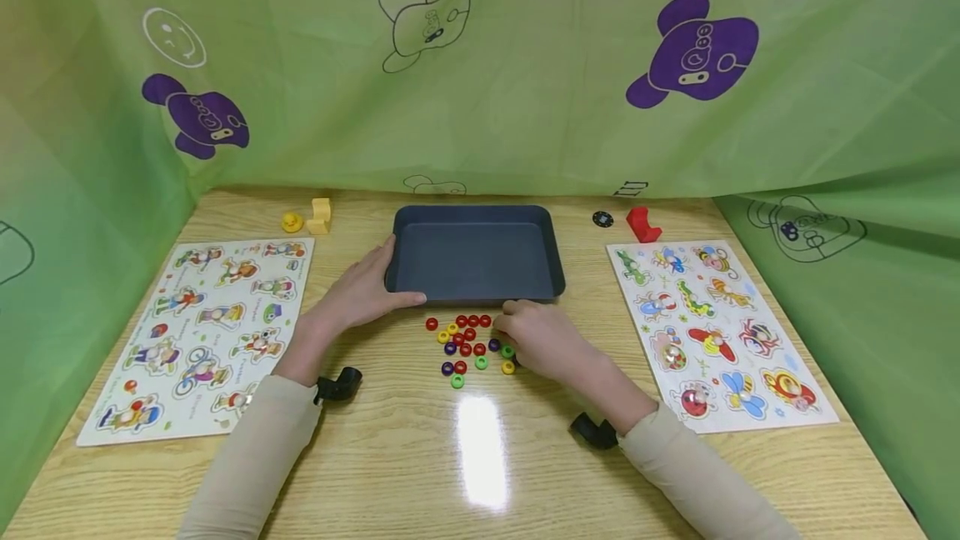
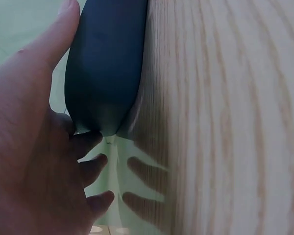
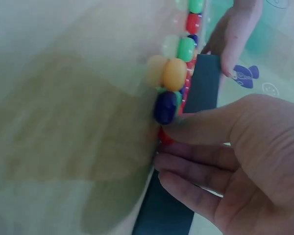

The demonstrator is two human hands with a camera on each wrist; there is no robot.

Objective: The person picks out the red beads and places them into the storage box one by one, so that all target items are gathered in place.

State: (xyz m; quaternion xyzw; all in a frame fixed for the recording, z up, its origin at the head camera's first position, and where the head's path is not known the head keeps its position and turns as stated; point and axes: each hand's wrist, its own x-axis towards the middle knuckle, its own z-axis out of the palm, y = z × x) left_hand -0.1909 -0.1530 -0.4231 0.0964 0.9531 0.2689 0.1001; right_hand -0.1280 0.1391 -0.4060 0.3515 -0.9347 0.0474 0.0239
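A dark grey rectangular tray (image 1: pixel 476 257) lies flat on the table. At its front left corner, my left hand (image 1: pixel 367 290) touches it with thumb stretched along the front rim and fingers spread along the left side. Small ring-shaped beads (image 1: pixel 465 349), red, yellow, green and purple, lie scattered before the tray. My right hand (image 1: pixel 543 336) is at the right end of these beads, close to the tray's front wall. In the right wrist view, its thumb and fingers pinch a red bead (image 3: pixel 165 137), partly hidden. A dark blue bead (image 3: pixel 165 107) is beside the thumb tip.
Picture puzzle boards flank the tray, one at the left (image 1: pixel 217 315) and one at the right (image 1: pixel 716 332). Behind them are a yellow duck-like toy (image 1: pixel 292 222), a yellow block (image 1: pixel 320 217), a black disc (image 1: pixel 602 219) and a red block (image 1: pixel 642 225). A green curtain (image 1: pixel 525 107) encloses the table.
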